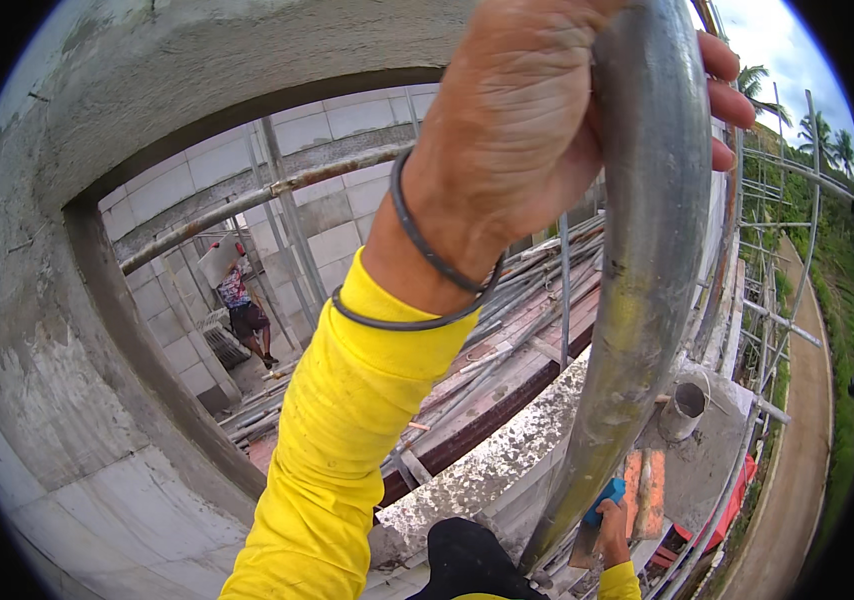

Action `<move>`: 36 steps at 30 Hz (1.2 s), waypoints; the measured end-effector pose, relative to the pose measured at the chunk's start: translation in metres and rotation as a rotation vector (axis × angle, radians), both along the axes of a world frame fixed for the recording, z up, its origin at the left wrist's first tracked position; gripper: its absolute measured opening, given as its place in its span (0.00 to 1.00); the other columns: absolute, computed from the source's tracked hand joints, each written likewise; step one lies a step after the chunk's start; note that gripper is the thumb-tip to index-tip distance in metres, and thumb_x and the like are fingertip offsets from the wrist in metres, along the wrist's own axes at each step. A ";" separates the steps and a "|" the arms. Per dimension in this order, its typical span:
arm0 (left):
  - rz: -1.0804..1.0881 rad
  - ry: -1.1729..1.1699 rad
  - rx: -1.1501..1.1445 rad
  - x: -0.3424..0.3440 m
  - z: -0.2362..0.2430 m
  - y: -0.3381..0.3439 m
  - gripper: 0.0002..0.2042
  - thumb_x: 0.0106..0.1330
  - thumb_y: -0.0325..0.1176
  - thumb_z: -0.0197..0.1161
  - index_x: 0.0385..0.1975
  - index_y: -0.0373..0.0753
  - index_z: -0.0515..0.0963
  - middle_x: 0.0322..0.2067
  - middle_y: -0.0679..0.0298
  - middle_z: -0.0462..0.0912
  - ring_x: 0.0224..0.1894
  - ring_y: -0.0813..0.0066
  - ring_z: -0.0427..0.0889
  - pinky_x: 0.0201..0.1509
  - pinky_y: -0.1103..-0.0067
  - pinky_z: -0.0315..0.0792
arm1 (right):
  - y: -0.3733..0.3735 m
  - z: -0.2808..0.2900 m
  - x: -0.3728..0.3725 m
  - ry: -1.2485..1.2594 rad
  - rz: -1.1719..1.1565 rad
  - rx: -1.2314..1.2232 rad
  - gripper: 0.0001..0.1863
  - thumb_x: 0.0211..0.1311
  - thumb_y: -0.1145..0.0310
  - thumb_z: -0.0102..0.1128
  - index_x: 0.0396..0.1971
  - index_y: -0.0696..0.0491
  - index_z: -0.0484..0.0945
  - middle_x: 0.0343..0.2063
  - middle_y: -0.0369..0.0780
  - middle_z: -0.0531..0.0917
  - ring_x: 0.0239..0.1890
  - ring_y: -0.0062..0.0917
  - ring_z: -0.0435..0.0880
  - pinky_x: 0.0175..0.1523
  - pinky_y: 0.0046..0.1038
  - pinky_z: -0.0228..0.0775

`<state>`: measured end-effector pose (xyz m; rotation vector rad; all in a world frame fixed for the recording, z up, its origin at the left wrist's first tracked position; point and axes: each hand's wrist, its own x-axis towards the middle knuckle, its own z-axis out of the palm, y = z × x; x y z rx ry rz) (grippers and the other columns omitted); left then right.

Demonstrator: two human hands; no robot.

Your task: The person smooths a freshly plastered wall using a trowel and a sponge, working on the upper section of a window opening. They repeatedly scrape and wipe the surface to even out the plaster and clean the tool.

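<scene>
My left hand (537,130), in a yellow sleeve (347,420) with dark bands at the wrist, is closed round a thick grey metal pipe (647,200). Its palm is against the pipe's left side, and the fingertips show on the right. The pipe runs down close in front of me and looks bent by the lens. Low in the view, my right hand (613,535) is closed on the blue handle (605,497) of what looks like a trowel, its flat blade (585,545) partly hidden by the pipe. An orange, mortar-smeared board (647,490) lies beside that hand.
A grey plastered wall with a window opening (97,260) is on the left. Through it, another person (237,300) stands among blocks. Long pipes (527,290) lie on planks. A cylindrical container (684,410) stands on a ledge. Scaffolding (782,320) and a road (787,480) far below are at right.
</scene>
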<state>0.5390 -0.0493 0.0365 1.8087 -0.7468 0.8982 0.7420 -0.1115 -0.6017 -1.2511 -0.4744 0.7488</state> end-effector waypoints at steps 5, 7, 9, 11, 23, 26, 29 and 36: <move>-0.048 -0.041 -0.146 0.012 -0.004 0.000 0.18 0.69 0.37 0.62 0.49 0.28 0.71 0.26 0.53 0.79 0.19 0.65 0.84 0.26 0.68 0.85 | -0.003 0.088 -0.042 -0.017 0.047 0.035 0.04 0.56 0.73 0.53 0.22 0.50 0.72 0.23 0.30 0.72 0.27 0.18 0.68 0.35 0.25 0.61; -0.050 -0.084 -0.159 0.023 -0.006 -0.003 0.15 0.67 0.37 0.65 0.42 0.30 0.73 0.24 0.58 0.80 0.20 0.68 0.85 0.30 0.70 0.85 | -0.004 0.100 -0.042 -0.028 0.007 0.043 0.05 0.56 0.73 0.53 0.22 0.50 0.72 0.23 0.30 0.72 0.27 0.18 0.68 0.35 0.26 0.61; -0.007 -0.081 -0.191 0.011 -0.007 -0.004 0.16 0.65 0.36 0.66 0.42 0.30 0.73 0.25 0.59 0.80 0.22 0.70 0.85 0.33 0.71 0.85 | -0.003 0.107 -0.044 -0.030 0.008 0.043 0.05 0.56 0.73 0.53 0.22 0.50 0.71 0.22 0.30 0.71 0.27 0.18 0.68 0.35 0.26 0.60; 0.037 -0.019 -0.250 0.001 -0.008 -0.007 0.20 0.63 0.34 0.66 0.49 0.28 0.71 0.29 0.56 0.80 0.24 0.69 0.84 0.35 0.72 0.84 | -0.004 0.122 -0.046 -0.028 -0.016 0.029 0.05 0.56 0.73 0.53 0.21 0.50 0.71 0.22 0.30 0.71 0.27 0.18 0.68 0.35 0.26 0.60; 0.515 0.364 -0.240 -0.005 -0.007 -0.028 0.44 0.58 0.37 0.74 0.73 0.26 0.60 0.63 0.40 0.73 0.67 0.53 0.73 0.74 0.68 0.62 | -0.115 0.266 -0.024 -0.076 -0.251 -0.221 0.05 0.55 0.71 0.54 0.22 0.50 0.69 0.23 0.31 0.70 0.26 0.20 0.67 0.35 0.26 0.60; 0.598 0.538 -0.266 -0.016 0.002 -0.034 0.46 0.58 0.41 0.76 0.74 0.28 0.60 0.67 0.38 0.67 0.71 0.46 0.68 0.76 0.65 0.60 | -0.151 0.335 -0.022 -0.189 -0.267 -0.316 0.03 0.53 0.69 0.54 0.27 0.51 0.73 0.23 0.31 0.72 0.26 0.19 0.68 0.33 0.24 0.58; 0.600 0.612 -0.315 -0.019 0.005 -0.042 0.47 0.57 0.42 0.76 0.74 0.28 0.60 0.65 0.40 0.67 0.68 0.49 0.70 0.74 0.65 0.63 | -0.194 0.387 -0.014 -0.134 -0.151 -0.294 0.03 0.52 0.72 0.52 0.27 0.48 0.69 0.24 0.31 0.67 0.27 0.21 0.66 0.35 0.27 0.58; 0.358 0.719 -0.637 -0.040 0.067 -0.050 0.41 0.57 0.34 0.69 0.71 0.23 0.62 0.40 0.57 0.84 0.38 0.78 0.82 0.48 0.75 0.79 | -0.247 0.458 -0.012 -0.139 -0.219 -0.346 0.03 0.54 0.72 0.50 0.24 0.47 0.68 0.23 0.29 0.67 0.25 0.19 0.65 0.32 0.25 0.57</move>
